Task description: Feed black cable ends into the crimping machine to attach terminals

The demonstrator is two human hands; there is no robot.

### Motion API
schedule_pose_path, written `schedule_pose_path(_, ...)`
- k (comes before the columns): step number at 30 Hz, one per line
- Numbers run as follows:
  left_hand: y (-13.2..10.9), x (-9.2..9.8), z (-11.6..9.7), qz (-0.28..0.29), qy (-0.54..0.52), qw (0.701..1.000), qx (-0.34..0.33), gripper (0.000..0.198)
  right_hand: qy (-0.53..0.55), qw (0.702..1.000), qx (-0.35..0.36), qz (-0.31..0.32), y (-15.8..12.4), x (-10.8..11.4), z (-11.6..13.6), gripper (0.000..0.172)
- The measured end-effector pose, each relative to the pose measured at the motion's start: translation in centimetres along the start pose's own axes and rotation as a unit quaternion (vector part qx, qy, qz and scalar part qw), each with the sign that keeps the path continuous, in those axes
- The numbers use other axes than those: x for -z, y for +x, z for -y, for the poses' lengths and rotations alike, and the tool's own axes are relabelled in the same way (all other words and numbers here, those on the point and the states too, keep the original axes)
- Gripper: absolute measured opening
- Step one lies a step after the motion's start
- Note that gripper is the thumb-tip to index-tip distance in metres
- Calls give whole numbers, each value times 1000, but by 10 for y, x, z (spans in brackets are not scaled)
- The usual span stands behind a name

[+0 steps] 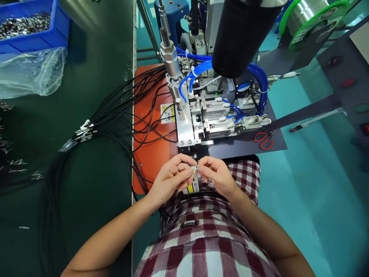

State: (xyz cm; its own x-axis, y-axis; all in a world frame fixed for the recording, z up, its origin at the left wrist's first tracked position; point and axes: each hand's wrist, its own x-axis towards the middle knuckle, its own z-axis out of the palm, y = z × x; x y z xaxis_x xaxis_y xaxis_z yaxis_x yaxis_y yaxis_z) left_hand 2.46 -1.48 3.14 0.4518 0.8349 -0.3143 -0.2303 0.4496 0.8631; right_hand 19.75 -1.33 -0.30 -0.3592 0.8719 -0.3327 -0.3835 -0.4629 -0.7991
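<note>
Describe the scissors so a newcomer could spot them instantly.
Start at the metal machine with blue tubes. On the dark plate beneath it, near the right corner, lie the scissors. Their red loop handles stand out from the silver fittings nearby.

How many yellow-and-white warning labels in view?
2. One warning label on the orange base plate; another warning label near the left hand, partly covered. More may be hidden behind the machine.

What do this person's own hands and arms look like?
The left hand and right hand are ungloved, with no ring or watch visible. The left forearm and right forearm are bare, with no sleeves showing. The person wears a maroon-and-white checked fabric garment bearing a small black rectangular label.
</note>
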Motion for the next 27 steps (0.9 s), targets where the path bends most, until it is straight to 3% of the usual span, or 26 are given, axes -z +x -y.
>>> schedule_pose_path(7,1,1,2,5,-9,1000,-5,15,0,1000,-5,0,-3,-4,0,24)
schedule_pose_path(17,1,1,5,1,9,1000,-8,17,-11,999,42,-23,-4,-4,-2,23)
schedule_pose_path(27,1,-4,2,-58,71,996,7,25,-46,998,39,-30,-4,-4,-1,20)
